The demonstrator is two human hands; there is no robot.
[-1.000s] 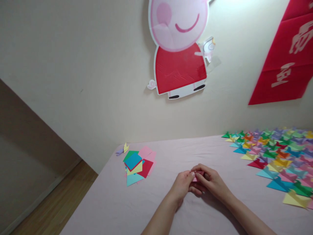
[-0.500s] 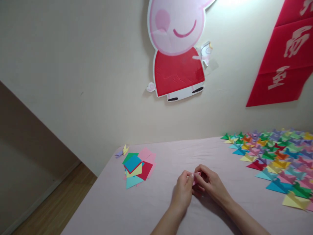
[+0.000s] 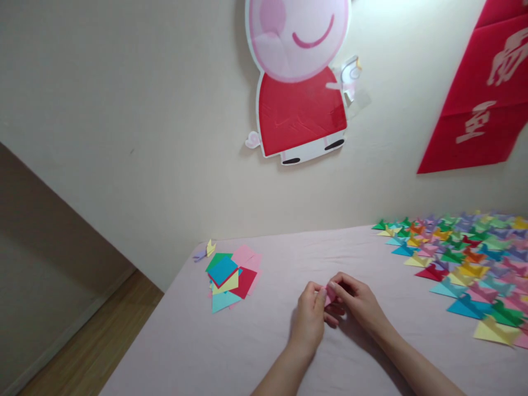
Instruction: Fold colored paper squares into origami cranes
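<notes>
My left hand (image 3: 311, 318) and my right hand (image 3: 358, 305) meet over the pink cloth-covered table (image 3: 206, 346), fingers pinched together. Between the fingertips sits a small pink folded paper (image 3: 329, 296), mostly hidden by the fingers. Both hands grip it just above the cloth. A loose stack of coloured paper squares (image 3: 231, 275) lies to the left of my hands, an arm's reach away.
Many folded paper figures (image 3: 462, 264) in several colours cover the right part of the table. Two small folded pieces, lilac and yellow (image 3: 206, 250), sit at the far left corner. A cartoon pig cutout (image 3: 301, 104) and a red banner (image 3: 482, 110) hang on the wall. Wooden floor (image 3: 94, 352) lies left.
My hands stay together on the pink paper, with the fingers shifting slightly. The view has tilted a little.
</notes>
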